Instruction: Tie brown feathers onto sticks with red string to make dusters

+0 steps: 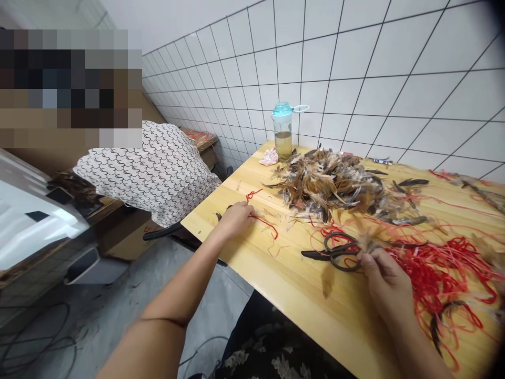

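Observation:
My left hand is low over the table's left part, fingers drawn together on a short red string whose ends stick out past them. Part of its grip is hidden. Between thumb and fingers, my right hand pinches a small tuft of brown feathers. Black scissors with big loop handles lie just left of that tuft, blades toward the left. A single brown feather rests below them. Under and beyond my right hand spreads a tangle of red string.
A large heap of brown and grey feathers covers the table's middle back. Behind it stand a bottle with a blue lid and a crumpled pink tissue. A tiled wall borders the table. Another person in a patterned top sits at left.

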